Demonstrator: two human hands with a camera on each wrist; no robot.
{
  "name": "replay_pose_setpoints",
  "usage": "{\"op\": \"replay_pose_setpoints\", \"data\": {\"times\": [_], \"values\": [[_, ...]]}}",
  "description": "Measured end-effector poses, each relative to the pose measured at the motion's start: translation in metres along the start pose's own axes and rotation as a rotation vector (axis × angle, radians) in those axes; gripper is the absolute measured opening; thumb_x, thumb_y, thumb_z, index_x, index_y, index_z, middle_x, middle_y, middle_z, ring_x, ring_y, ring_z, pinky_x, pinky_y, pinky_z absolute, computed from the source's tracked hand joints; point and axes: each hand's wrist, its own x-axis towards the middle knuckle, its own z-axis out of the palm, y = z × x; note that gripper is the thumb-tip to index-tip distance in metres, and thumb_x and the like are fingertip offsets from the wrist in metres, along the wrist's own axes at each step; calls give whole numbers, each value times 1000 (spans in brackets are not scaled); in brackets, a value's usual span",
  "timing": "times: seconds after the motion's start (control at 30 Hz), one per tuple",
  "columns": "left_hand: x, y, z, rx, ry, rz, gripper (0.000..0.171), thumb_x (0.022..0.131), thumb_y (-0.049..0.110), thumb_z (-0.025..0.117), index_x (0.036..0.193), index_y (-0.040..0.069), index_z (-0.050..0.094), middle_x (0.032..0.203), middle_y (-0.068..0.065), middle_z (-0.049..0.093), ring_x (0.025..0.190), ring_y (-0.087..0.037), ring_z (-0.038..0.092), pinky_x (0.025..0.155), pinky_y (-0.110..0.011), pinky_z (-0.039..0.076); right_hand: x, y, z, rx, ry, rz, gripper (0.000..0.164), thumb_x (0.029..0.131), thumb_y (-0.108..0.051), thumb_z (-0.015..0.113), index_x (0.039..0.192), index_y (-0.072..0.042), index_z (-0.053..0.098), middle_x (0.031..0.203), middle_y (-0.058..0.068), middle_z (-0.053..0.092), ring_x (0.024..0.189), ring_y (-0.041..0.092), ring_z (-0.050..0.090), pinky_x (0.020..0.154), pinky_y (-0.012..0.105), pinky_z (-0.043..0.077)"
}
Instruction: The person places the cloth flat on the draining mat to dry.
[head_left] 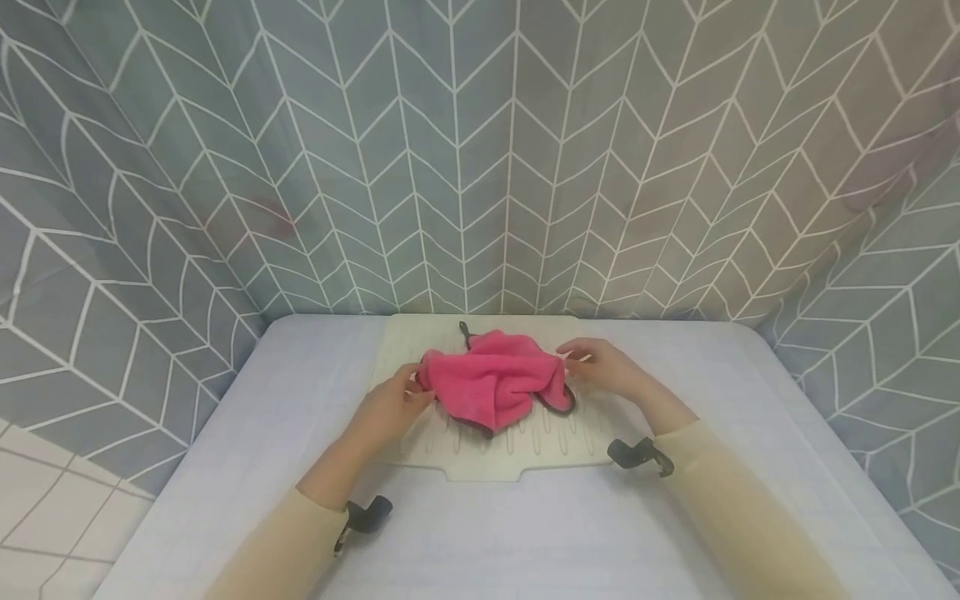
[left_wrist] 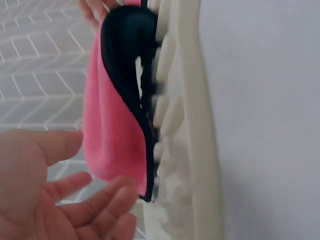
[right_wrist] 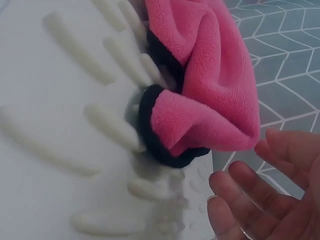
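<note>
A crumpled pink cloth (head_left: pixel 491 379) with dark edging lies on a cream ribbed mat (head_left: pixel 480 468). My left hand (head_left: pixel 390 408) is at the cloth's left end; in the left wrist view its spread fingers (left_wrist: pixel 107 205) are beside the cloth (left_wrist: pixel 112 135), and whether they touch it is hard to tell. On the other side, my right hand (head_left: pixel 603 367) is near the cloth's right end. The right wrist view shows that hand's fingers (right_wrist: pixel 250 195) loosely bent just off the cloth's fold (right_wrist: pixel 200 120), holding nothing. A dark loop (head_left: pixel 463 327) sticks out behind the cloth.
The mat sits toward the back of a table with a white cover (head_left: pixel 300 400). Grey curtains (head_left: pixel 480 167) with a white chevron pattern hang behind and at both sides. Black wrist-worn devices (head_left: pixel 367 515) stick out from both sleeves. White floor tiles (head_left: pixel 60 508) show at lower left.
</note>
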Motion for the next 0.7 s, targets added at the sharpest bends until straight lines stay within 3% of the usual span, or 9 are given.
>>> {"op": "replay_pose_setpoints", "data": {"times": [0.17, 0.3, 0.4, 0.57, 0.7], "values": [[-24, 8, 7, -17, -36, 1, 57, 98, 34, 64, 147, 12, 45, 107, -7, 71, 99, -28, 69, 84, -48, 56, -6, 1, -1, 29, -18, -26, 39, 100, -14, 62, 135, 3, 57, 121, 28, 62, 99, 36, 68, 80, 45, 59], [-32, 14, 19, -88, -51, 7, 52, 97, 36, 65, 143, 17, 49, 100, -3, 73, 92, -22, 70, 76, -42, 56, -8, 0, 1, 74, -23, -64, 41, 100, -12, 62, 136, 6, 55, 122, 30, 62, 103, 40, 67, 82, 47, 59], [-31, 18, 29, -132, -27, -2, 51, 98, 38, 64, 142, 16, 50, 100, -5, 73, 93, -22, 70, 75, -42, 56, -7, -3, 4, 105, -24, -77, 39, 99, -11, 62, 134, 5, 57, 123, 29, 63, 105, 41, 67, 83, 48, 58], [-25, 27, 40, -202, 93, -62, 48, 97, 38, 65, 136, 11, 57, 104, -9, 70, 98, -25, 68, 79, -44, 56, -5, -8, 11, 50, -7, -100, 33, 100, -17, 63, 128, 0, 65, 123, 21, 66, 110, 38, 64, 93, 50, 54], [-17, 29, 49, -292, 135, -79, 42, 94, 33, 70, 128, 10, 62, 96, -6, 67, 84, -19, 65, 69, -35, 55, -2, -11, 15, -4, 22, -104, 28, 98, -19, 65, 121, -3, 70, 116, 14, 70, 108, 32, 65, 93, 49, 53]]}}
